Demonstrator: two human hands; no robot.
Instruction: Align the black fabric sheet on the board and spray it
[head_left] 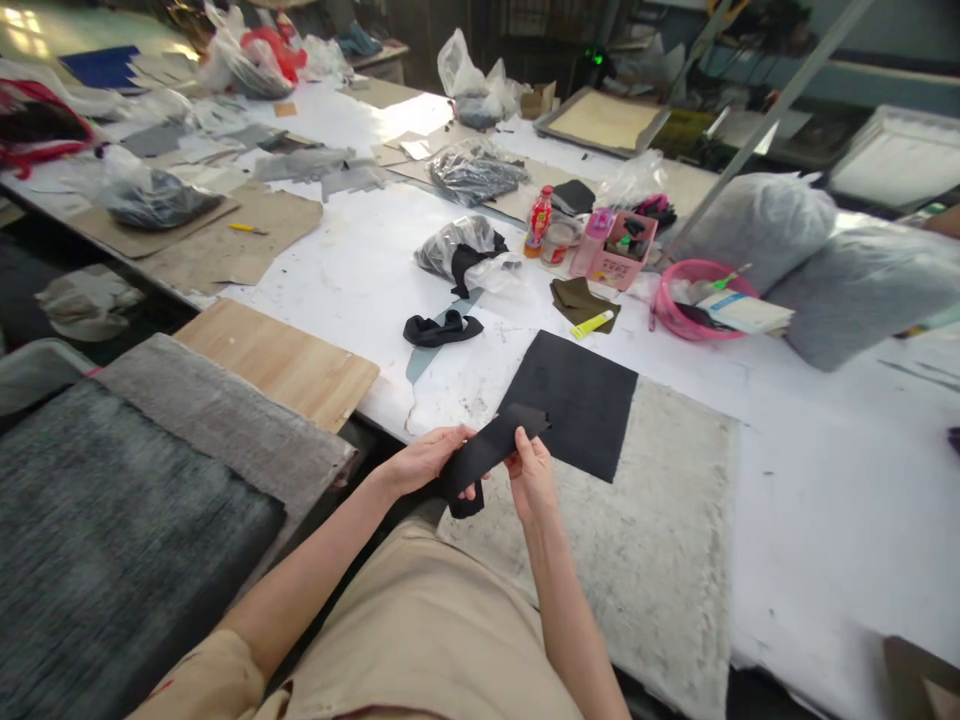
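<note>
Got a long black fabric strip held in my left hand and right hand, so probably mid-job (can't tell what's finished), flat black fabric square untouched by my fingers.

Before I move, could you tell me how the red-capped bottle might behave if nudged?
The red-capped bottle stands upright and looks tall for its width, so a high push could tip it. Its rounded body would probably roll once down. The jar close beside it might get bumped too.

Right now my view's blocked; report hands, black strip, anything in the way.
Left hand and right hand gripping black fabric strip. Black square sheet lies behind, partly hidden.
</note>
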